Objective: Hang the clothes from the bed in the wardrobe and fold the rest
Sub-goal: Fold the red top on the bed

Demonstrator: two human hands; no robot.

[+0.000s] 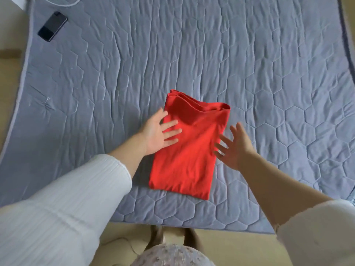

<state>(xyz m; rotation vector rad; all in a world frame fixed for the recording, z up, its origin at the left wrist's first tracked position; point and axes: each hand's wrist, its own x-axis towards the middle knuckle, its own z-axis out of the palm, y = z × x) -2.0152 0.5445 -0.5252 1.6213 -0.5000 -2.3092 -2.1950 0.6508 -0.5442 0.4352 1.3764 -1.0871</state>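
- Feet [169, 237]: at the near edge of the bed, below the red garment; partly hidden.
- Left sleeve [63, 204]: white, ribbed, pushed up the forearm; reaches in from the near left of the red garment.
- Right sleeve [317, 233]: white, pushed up; enters from the near right of the red garment.
- Red garment [186, 150]: folded into a narrow oblong, lying flat on the bed [269, 73] toward its near edge; layered edges show at the far end.
- Left hand [159, 133]: released, fingers straight and spread, palm down; fingertips lie on the left part of the red garment, thumb at its far left edge.
- Right hand [234, 146]: released, fingers spread, grasping nothing; at the right edge of the red garment; contact cannot be told.
- Step in hand, as judged: flattening the fold. Best done with flat palms stroking outward from the middle, keeping the layers square; a further fold end to end would likely make it compact.
- Phone [52, 26]: dark, lying far left of the red garment, near the bed's far corner.
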